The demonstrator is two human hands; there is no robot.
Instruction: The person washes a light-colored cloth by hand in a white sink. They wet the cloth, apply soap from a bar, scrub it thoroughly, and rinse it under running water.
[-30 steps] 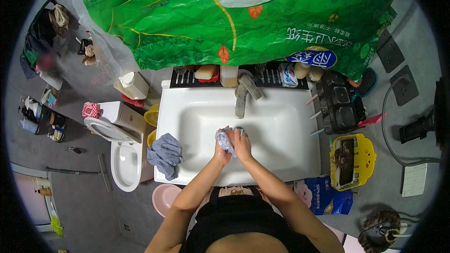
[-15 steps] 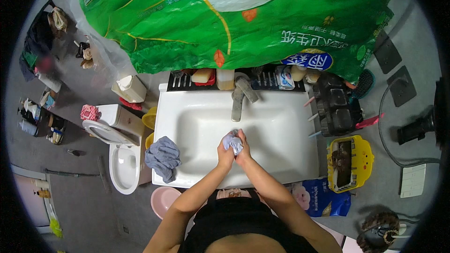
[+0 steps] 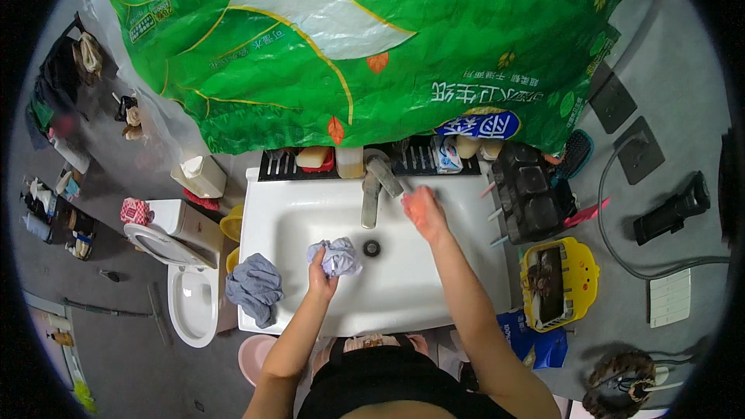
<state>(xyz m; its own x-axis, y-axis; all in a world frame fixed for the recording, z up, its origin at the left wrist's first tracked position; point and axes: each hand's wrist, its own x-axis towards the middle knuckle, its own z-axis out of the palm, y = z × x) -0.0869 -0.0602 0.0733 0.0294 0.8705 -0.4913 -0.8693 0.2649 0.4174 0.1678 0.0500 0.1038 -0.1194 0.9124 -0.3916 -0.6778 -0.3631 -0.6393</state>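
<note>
My left hand point(image 3: 320, 276) is closed on a wet-looking, pale lavender cloth point(image 3: 340, 257), bunched up over the left part of the white sink point(image 3: 473, 264). To the right of the grey metal faucet point(image 3: 370, 203), my right hand point(image 3: 425, 214) is at the tip of the faucet's lever point(image 3: 386, 176). Its fingers look loosely apart and slightly blurred; whether they touch the lever is hard to tell. A crumpled grey-blue cloth point(image 3: 254, 287) lies over the sink's left edge. The dark round drain point(image 3: 372, 248) shows below the spout.
A big green plastic package point(image 3: 310, 70) hangs over the far side. Soap point(image 3: 313, 157) and small boxes line the back ledge. Right of the sink are a black tray point(image 3: 531, 195) and a yellow basket point(image 3: 587, 268); at left, a toilet point(image 3: 192, 302) and a pink basin point(image 3: 254, 357).
My hands, together around the lavender cloth before, have parted. The left has moved left with the cloth; the right has let go and gone up to the faucet lever.
</note>
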